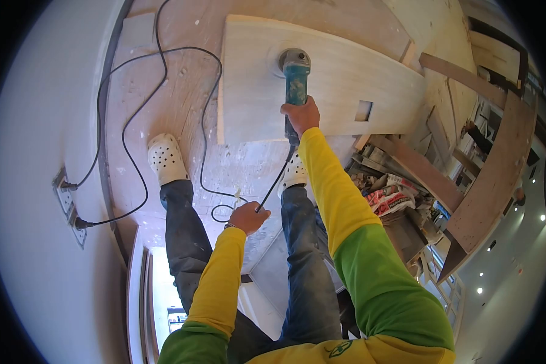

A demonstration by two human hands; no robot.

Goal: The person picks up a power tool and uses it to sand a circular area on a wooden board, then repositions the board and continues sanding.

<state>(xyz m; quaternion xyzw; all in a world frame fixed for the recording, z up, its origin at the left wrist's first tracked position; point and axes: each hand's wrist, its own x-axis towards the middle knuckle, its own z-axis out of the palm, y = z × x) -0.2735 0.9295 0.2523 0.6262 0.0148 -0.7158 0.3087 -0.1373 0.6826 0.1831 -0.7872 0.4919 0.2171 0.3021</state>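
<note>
My right hand (303, 114) is wrapped round the body of a teal angle grinder (296, 88). The grinder's round disc (287, 60) lies at the face of a pale wooden panel (340, 79), over a faint circular mark. From the tool's lower end a black power cord (280, 176) runs down to my left hand (249, 218). That hand is closed on the cord, at about knee height between my legs, with a small loop of cord hanging beside it. A rectangular cut-out (363, 110) shows in the panel's lower right part.
Two plugs sit in a wall socket (70, 207) at the left, and black cables (127, 127) snake over the dusty floor (182, 91). My white clogs (167, 159) stand below the panel. Wooden boards (491, 176) and piled scraps with a printed bag (391, 194) fill the right side.
</note>
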